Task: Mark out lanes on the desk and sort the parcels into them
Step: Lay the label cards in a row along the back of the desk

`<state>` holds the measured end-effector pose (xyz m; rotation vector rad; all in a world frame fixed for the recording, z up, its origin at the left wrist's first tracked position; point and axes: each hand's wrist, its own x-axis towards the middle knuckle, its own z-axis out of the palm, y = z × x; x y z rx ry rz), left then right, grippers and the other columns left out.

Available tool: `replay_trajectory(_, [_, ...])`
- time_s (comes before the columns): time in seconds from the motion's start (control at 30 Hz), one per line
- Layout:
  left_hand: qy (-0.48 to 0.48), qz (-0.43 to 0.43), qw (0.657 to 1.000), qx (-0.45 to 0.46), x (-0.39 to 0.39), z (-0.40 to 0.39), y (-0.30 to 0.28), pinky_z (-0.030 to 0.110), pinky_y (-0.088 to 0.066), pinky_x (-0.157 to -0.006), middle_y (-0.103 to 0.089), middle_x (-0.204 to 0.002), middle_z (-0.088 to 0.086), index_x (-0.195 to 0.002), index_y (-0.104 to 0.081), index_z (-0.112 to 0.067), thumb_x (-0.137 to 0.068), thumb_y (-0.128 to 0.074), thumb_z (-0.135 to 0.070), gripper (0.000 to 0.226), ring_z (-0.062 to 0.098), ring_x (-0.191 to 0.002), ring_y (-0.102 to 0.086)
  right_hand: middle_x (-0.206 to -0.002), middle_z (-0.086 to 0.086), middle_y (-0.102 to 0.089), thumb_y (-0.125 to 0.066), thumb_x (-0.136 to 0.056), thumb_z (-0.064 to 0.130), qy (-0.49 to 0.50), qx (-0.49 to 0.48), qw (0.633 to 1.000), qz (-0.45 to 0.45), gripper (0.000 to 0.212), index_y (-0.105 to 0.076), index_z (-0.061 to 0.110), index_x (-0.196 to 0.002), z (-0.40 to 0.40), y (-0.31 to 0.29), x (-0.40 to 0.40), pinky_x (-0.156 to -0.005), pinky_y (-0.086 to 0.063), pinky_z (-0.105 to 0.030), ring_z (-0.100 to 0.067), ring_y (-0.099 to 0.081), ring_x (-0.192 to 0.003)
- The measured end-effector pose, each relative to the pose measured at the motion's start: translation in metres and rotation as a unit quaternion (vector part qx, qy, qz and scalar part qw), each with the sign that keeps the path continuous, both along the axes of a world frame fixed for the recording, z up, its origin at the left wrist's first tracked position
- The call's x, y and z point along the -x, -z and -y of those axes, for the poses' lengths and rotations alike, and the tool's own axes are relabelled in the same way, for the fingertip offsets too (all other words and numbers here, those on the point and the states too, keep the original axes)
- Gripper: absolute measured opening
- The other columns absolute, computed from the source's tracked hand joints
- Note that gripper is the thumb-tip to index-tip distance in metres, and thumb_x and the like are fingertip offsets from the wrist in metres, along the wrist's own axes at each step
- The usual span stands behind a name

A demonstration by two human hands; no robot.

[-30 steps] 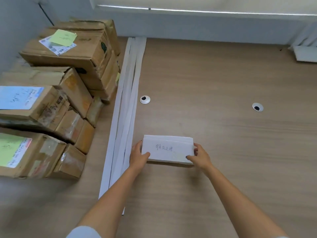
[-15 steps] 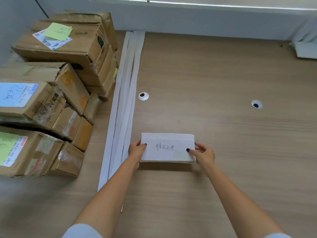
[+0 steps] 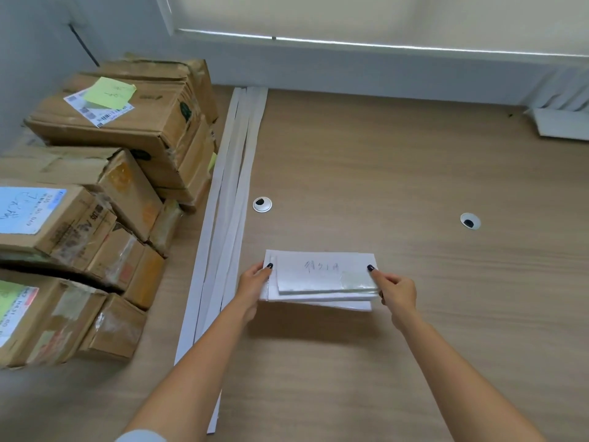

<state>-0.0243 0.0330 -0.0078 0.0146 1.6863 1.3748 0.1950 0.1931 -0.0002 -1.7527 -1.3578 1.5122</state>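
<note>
- Paper cards (image 3: 322,279), a small white stack with handwriting on top, lie long axis 9-to-3 over the wood-grain bench (image 3: 398,173).
- Left hand (image 3: 253,287) pinches the stack's 9 o'clock end; right hand (image 3: 396,290) pinches the 3 o'clock end.
- Long white strips (image 3: 234,186) run 12-to-6 just beside them.
- Taped cardboard parcels (image 3: 95,193) pile at 9 o'clock.

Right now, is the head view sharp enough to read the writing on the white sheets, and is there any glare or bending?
Head view: the handwriting on the white sheets is smeared and unreadable; a glossy taped patch glints beside the right hand; the left hand is reasonably sharp; wide-angle bending bows the paper strips and cardboard parcels.
</note>
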Motion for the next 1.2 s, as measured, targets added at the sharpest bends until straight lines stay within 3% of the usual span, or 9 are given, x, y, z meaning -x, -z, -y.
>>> replay_trajectory(0.17, [-0.003,-0.052,0.998,0.042,0.018,-0.020,0.005,0.031,-0.051,-0.077,-0.064,-0.107,0.004,-0.126,-0.055,-0.012,-0.094,-0.052,-0.021,0.033,0.020,-0.090,-0.062,-0.052,-0.004,-0.045,-0.071,-0.083,0.021,-0.004,0.022,0.999,-0.045,0.015,-0.069,0.008,-0.079,-0.023,0.002,0.015,-0.044,-0.039,-0.020,-0.013,-0.038,-0.045])
replay_trajectory(0.27, [-0.008,-0.063,0.995,0.073,0.033,-0.029,0.012,0.030,-0.050,-0.076,-0.063,-0.117,0.010,-0.126,-0.055,-0.011,-0.095,-0.050,-0.021,0.034,0.024,-0.094,-0.060,-0.060,-0.005,-0.046,-0.061,-0.088,0.009,-0.001,0.069,0.992,-0.109,0.013,-0.062,0.003,-0.076,-0.044,0.003,0.030,-0.046,-0.044,-0.015,-0.008,-0.044,-0.043])
replay_trajectory(0.4, [-0.009,-0.062,0.994,0.090,0.052,-0.045,0.020,0.027,-0.049,-0.070,-0.064,-0.113,0.007,-0.127,-0.055,-0.013,-0.096,-0.047,-0.023,0.034,0.022,-0.091,-0.060,-0.065,-0.006,-0.052,-0.049,-0.089,-0.006,0.010,0.118,0.979,-0.169,0.017,-0.060,0.001,-0.077,-0.078,0.005,0.063,-0.046,-0.047,-0.013,-0.005,-0.051,-0.039])
replay_trajectory(0.57, [-0.016,-0.056,0.995,0.076,0.081,-0.080,0.027,0.022,-0.047,-0.060,-0.066,-0.107,0.007,-0.119,-0.061,-0.010,-0.094,-0.050,-0.021,0.029,0.018,-0.083,-0.062,-0.070,-0.008,-0.053,-0.047,-0.090,-0.007,0.002,0.110,0.978,-0.179,0.020,-0.056,0.002,-0.075,-0.133,0.016,0.120,-0.048,-0.047,-0.012,-0.005,-0.054,-0.041])
replay_trajectory(0.7, [-0.013,-0.066,0.996,0.059,0.110,-0.119,0.031,0.016,-0.050,-0.055,-0.067,-0.090,-0.004,-0.108,-0.064,-0.021,-0.093,-0.051,-0.021,0.020,0.014,-0.078,-0.064,-0.072,-0.008,-0.052,-0.049,-0.092,-0.004,-0.001,0.076,0.980,-0.186,0.012,-0.054,0.004,-0.084,-0.187,0.028,0.172,-0.050,-0.049,-0.014,-0.004,-0.055,-0.044])
replay_trajectory(0.83, [-0.015,-0.075,0.995,0.060,0.138,-0.159,0.040,0.019,-0.050,-0.059,-0.065,-0.110,0.004,-0.126,-0.057,-0.014,-0.094,-0.051,-0.023,0.033,0.016,-0.085,-0.063,-0.073,-0.007,-0.054,-0.055,-0.090,-0.001,-0.018,0.038,0.985,-0.168,0.012,-0.053,-0.001,-0.102,-0.235,0.044,0.221,-0.053,-0.050,-0.014,-0.002,-0.057,-0.042])
replay_trajectory(0.9, [-0.008,-0.091,0.994,0.058,0.151,-0.175,0.046,0.019,-0.049,-0.062,-0.065,-0.116,0.005,-0.129,-0.056,-0.013,-0.095,-0.051,-0.023,0.036,0.016,-0.090,-0.063,-0.073,-0.008,-0.055,-0.056,-0.089,-0.003,-0.015,0.030,0.985,-0.169,0.005,-0.055,-0.001,-0.093,-0.256,0.051,0.245,-0.053,-0.051,-0.016,-0.003,-0.057,-0.041])
replay_trajectory(1.0, [-0.002,-0.095,0.995,0.039,0.166,-0.197,0.054,0.014,-0.051,-0.059,-0.066,-0.114,0.003,-0.127,-0.057,-0.013,-0.094,-0.052,-0.021,0.034,0.012,-0.086,-0.065,-0.072,-0.008,-0.057,-0.056,-0.088,-0.004,0.003,0.039,0.983,-0.177,0.015,-0.053,0.005,-0.076,-0.284,0.062,0.275,-0.052,-0.052,-0.017,-0.008,-0.057,-0.048])
replay_trajectory(1.2, [-0.021,-0.081,0.996,0.026,0.185,-0.224,0.063,0.016,-0.047,-0.051,-0.065,-0.118,0.012,-0.124,-0.058,-0.008,-0.095,-0.051,-0.020,0.032,0.016,-0.079,-0.063,-0.066,-0.008,-0.056,-0.058,-0.083,-0.006,0.008,0.020,0.988,-0.155,0.022,-0.048,0.008,-0.070,-0.321,0.072,0.318,-0.048,-0.051,-0.017,-0.009,-0.056,-0.044])
